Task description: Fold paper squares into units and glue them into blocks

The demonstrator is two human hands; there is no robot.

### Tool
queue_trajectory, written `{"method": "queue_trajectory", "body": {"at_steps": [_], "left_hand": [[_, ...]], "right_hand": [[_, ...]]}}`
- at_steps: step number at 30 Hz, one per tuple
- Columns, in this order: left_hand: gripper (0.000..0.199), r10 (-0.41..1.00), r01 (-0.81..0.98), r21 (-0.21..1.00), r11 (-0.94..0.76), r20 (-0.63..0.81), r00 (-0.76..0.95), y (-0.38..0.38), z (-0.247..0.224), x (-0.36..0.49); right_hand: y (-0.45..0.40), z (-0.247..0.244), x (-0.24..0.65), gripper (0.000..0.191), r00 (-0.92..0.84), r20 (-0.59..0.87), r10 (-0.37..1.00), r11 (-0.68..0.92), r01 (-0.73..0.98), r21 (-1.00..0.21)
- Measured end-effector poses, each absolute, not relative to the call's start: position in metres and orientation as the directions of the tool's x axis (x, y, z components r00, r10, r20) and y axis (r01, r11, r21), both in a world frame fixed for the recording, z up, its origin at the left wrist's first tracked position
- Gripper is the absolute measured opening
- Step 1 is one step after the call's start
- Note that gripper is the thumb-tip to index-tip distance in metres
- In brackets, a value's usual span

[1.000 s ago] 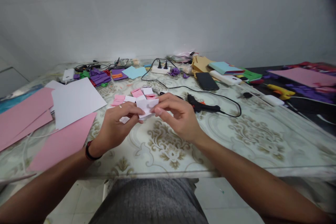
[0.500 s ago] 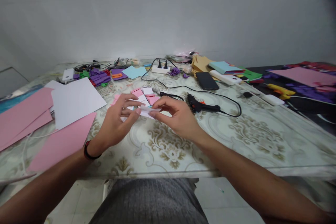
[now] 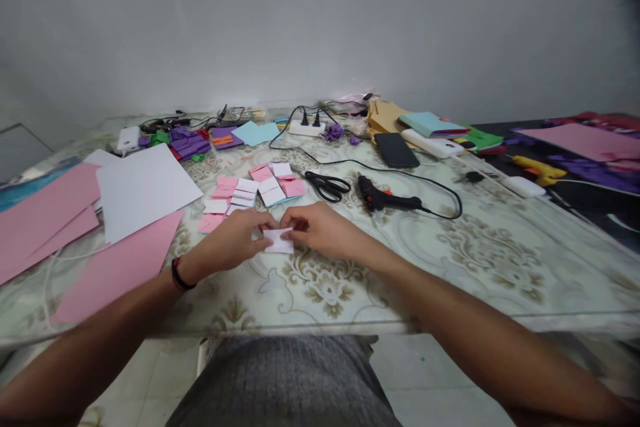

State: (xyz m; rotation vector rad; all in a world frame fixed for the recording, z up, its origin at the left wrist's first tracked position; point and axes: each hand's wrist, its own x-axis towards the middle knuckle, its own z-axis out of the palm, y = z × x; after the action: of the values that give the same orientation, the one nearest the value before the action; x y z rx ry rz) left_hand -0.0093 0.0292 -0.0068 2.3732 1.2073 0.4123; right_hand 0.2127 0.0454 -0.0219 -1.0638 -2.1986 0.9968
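A small piece of white paper is pinched between my two hands, just above the patterned tablecloth. My left hand grips its left edge with thumb and fingers. At the upper right edge, my right hand holds it between thumb and curled fingers. Right behind my hands lie several folded pink and white paper pieces, some partly hidden by my left hand. Black-handled scissors rest beyond my right hand, and a black glue gun lies to the right of them.
White sheets and pink sheets lie at the left. Toward the back are purple paper strips, a power strip and a black phone. The glue gun's cord loops across the table. A yellow glue gun sits far right.
Both hands have moved nearer to me and closer together with the white paper, which now shows flatter. The folded pieces and the scissors behind are more exposed.
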Motion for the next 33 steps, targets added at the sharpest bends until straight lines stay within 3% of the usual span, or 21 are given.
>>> {"method": "queue_trajectory", "body": {"at_steps": [5, 8, 16, 24, 33], "left_hand": [[0.017, 0.824, 0.71, 0.491, -0.506, 0.031, 0.565, 0.031, -0.017, -0.005], [0.013, 0.845, 0.708, 0.529, -0.467, 0.03, 0.535, 0.031, -0.017, -0.003], [0.007, 0.848, 0.729, 0.469, -0.499, 0.093, 0.521, 0.031, -0.017, 0.002], [0.022, 0.763, 0.641, 0.433, -0.633, 0.209, 0.612, 0.03, -0.022, 0.001], [0.014, 0.677, 0.55, 0.472, -0.689, 0.147, 0.721, 0.032, -0.016, -0.006]], "right_hand": [[0.054, -0.028, 0.214, 0.002, -0.618, 0.032, 0.786, 0.406, 0.476, -0.78], [0.058, -0.03, 0.215, 0.003, -0.603, 0.052, 0.796, 0.434, 0.509, -0.743], [0.059, -0.032, 0.212, 0.011, -0.589, 0.086, 0.803, 0.486, 0.566, -0.666], [0.057, -0.029, 0.212, 0.019, -0.681, 0.193, 0.706, 0.642, 0.502, -0.579], [0.055, -0.025, 0.22, 0.011, -0.774, 0.166, 0.611, 0.69, 0.418, -0.591]]}}
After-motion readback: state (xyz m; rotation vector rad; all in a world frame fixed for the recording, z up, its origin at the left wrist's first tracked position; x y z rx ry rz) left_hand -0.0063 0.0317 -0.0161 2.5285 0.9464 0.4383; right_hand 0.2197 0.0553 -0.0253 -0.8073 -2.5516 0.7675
